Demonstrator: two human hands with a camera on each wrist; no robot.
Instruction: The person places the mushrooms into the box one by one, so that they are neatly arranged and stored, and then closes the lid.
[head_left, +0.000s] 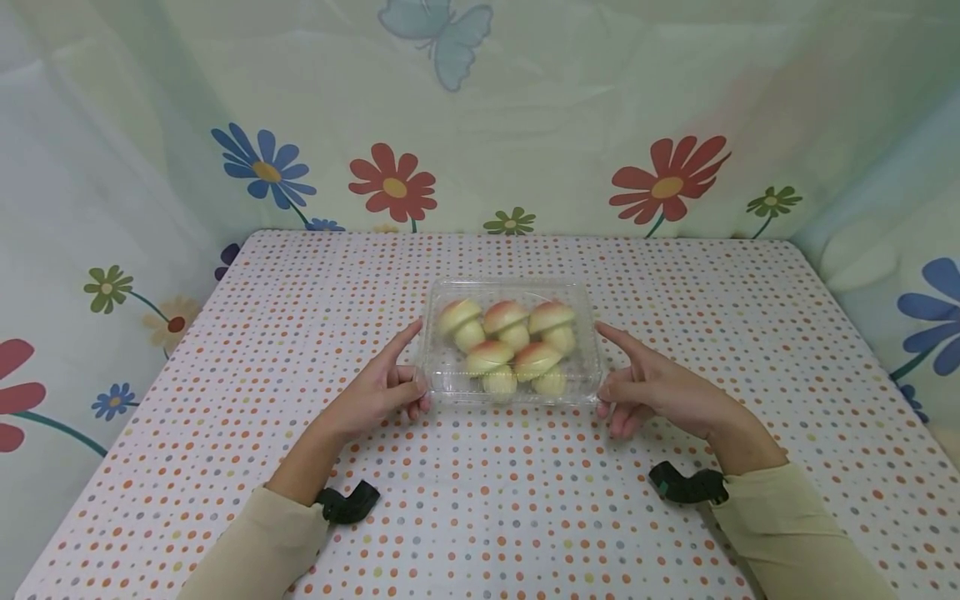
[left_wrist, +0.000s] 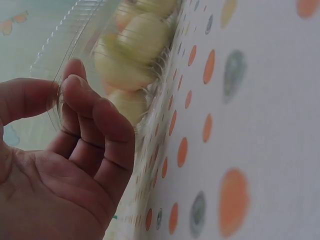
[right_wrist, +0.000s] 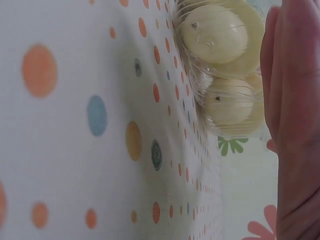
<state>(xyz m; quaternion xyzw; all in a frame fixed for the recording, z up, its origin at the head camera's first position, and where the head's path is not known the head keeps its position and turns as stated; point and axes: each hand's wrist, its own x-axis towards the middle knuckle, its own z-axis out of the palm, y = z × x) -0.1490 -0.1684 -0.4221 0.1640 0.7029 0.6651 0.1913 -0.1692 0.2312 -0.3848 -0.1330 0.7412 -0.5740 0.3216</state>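
Note:
A clear plastic clamshell box (head_left: 510, 288) sits at the middle of the dotted table, with several mushroom-shaped buns (head_left: 506, 321) inside, cream with pink caps. My left hand (head_left: 416, 385) is at its front-left corner; the index finger lies along the left side. In the left wrist view the left hand (left_wrist: 57, 95) pinches the box rim (left_wrist: 65, 35) between thumb and a curled finger, beside the buns (left_wrist: 142, 37). My right hand (head_left: 606, 398) mirrors it at the front-right corner, thumb on the rim, lower fingers curled. In the right wrist view a straight finger (right_wrist: 295, 100) lies beside the buns (right_wrist: 215, 32).
The table (head_left: 300, 333) wears a white cloth with coloured dots and reaches past the box on all sides. A flower-printed curtain (head_left: 393, 183) closes off the back and both sides. Black wrist straps (head_left: 348, 504) (head_left: 686, 485) sit on both forearms.

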